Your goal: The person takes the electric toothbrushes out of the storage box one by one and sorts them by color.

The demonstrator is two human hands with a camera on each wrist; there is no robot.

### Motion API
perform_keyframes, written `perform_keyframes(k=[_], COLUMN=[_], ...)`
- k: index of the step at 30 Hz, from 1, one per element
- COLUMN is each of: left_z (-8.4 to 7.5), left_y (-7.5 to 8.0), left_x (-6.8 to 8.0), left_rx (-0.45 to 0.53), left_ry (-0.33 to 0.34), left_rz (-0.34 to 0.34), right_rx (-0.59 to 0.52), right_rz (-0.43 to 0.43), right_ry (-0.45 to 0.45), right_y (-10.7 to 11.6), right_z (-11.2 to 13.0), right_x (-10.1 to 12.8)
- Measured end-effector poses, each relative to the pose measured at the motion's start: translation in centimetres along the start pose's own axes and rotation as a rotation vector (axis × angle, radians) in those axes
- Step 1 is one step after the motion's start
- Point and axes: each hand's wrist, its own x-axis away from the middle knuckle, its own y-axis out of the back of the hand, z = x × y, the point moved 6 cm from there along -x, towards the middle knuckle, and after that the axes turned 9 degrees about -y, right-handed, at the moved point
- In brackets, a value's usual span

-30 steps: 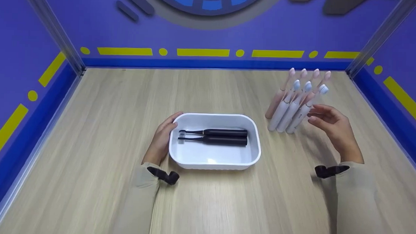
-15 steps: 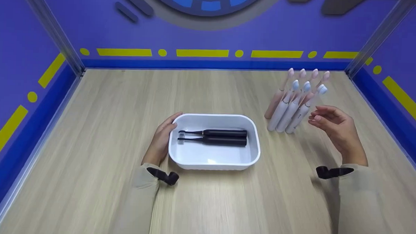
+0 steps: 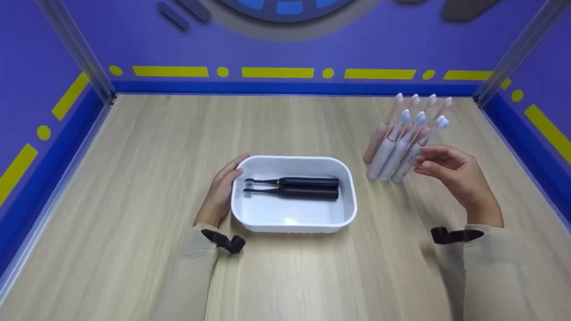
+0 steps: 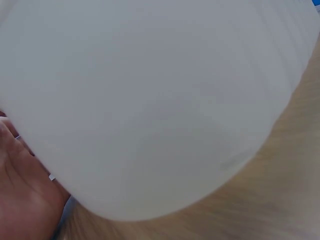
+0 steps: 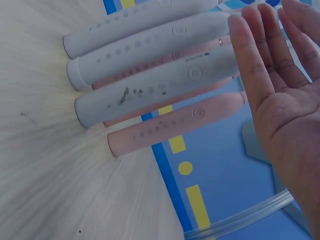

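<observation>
A: So, nearest the person, how far along does the sorting look?

B: Two black electric toothbrushes (image 3: 294, 187) lie side by side in the white plastic tub (image 3: 351, 201), heads toward the left. That much looks done, by the lie of things. The left hand (image 3: 221, 191) rests flat against the tub's left wall, fingers straight and together along the rim, bracing it without curling round it.

A: And what is left?

B: A cluster of upright toothbrushes (image 3: 405, 138) stands to the right of the tub and a little farther back: white handles in front, pink handles behind. None of them is in the tub yet. The right hand (image 3: 449, 173) is just beside the nearest white handle (image 5: 165, 82); in the wrist view its fingers (image 5: 260, 55) are straight and close together, palm open toward the handles, pinching nothing. Whether a fingertip touches the handle, the pictures do not settle.

A: Any room to move?

B: The wooden tabletop (image 3: 172, 142) lies bare between tub and cluster, so a carry leftward has an open path. The tub has free space in front of the black pair. The handles stand packed, touching or nearly so, and pulling one out could likely topple its neighbours. Farther off, the right purple wall (image 3: 553, 108) is near the cluster, while the back wall (image 3: 280, 46) stands well apart from the tub.
</observation>
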Motion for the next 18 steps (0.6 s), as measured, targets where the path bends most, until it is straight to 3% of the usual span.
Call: perform_keyframes(k=[11,18], left_z=[0.0,0.1], left_y=[-0.1,-0.1], left_x=[0.0,0.0], left_rx=[-0.005,-0.021], left_ry=[-0.002,0.020], left_rz=[0.020,0.017], right_rx=[0.386,0.512], right_rz=[0.025,0.091], right_ry=[-0.124,-0.145], right_y=[-2.8,-4.8], right_z=[0.5,0.8], right_x=[-0.9,-2.2])
